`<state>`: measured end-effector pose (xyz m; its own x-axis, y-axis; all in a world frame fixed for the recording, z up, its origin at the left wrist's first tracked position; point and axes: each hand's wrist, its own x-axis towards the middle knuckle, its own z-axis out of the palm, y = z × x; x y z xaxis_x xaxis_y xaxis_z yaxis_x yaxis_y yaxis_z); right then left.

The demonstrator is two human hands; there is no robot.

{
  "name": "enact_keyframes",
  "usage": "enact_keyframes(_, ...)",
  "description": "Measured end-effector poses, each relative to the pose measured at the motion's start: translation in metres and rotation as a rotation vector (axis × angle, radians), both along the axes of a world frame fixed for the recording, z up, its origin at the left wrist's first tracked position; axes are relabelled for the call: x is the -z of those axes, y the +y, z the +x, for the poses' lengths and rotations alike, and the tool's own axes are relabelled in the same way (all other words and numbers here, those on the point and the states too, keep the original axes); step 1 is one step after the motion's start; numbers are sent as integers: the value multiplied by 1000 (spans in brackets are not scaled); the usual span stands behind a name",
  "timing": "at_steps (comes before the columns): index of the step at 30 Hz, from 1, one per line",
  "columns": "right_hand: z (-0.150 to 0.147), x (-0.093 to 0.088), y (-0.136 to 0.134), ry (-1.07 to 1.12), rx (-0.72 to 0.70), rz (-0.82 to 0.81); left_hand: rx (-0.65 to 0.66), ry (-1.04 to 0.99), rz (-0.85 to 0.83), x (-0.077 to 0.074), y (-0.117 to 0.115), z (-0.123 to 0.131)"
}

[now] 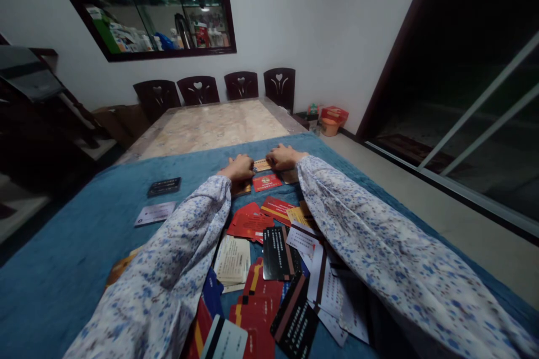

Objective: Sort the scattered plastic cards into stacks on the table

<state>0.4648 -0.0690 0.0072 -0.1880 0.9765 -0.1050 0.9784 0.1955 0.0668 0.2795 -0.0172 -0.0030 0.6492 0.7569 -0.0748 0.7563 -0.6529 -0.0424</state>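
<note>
A yellowish card [261, 165] lies at the far side of the blue cloth, between my two hands. My left hand [239, 168] is closed at its left end, and my right hand [283, 157] is closed at its right end, fingers curled. Just nearer lies a red card [267, 182], with other cards partly hidden under my wrists. Between my forearms spread red cards [252, 221], a black card [278, 252], cream cards [232, 261] and white striped cards [324, 280], overlapping in loose piles.
A black card stack [164, 186] and a pale card [155, 213] lie on the blue cloth [63, 252] at the left. Beyond the cloth is the bare marble tabletop [223, 120], with dark chairs [197, 90] along the wall. A glass-shelved cabinet hangs above.
</note>
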Motion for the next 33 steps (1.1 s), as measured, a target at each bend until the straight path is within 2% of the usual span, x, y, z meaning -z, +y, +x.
enact_keyframes(11,-4,-1,11,-41,0,-48,-38,46,-11,-4,-5,4)
enact_keyframes(26,-8,-5,15,-21,-2,-66,-76,45,-33,-1,-1,9)
enact_keyframes(33,-14,-9,13,-21,19,-95,-77,53,-63,-6,-6,12)
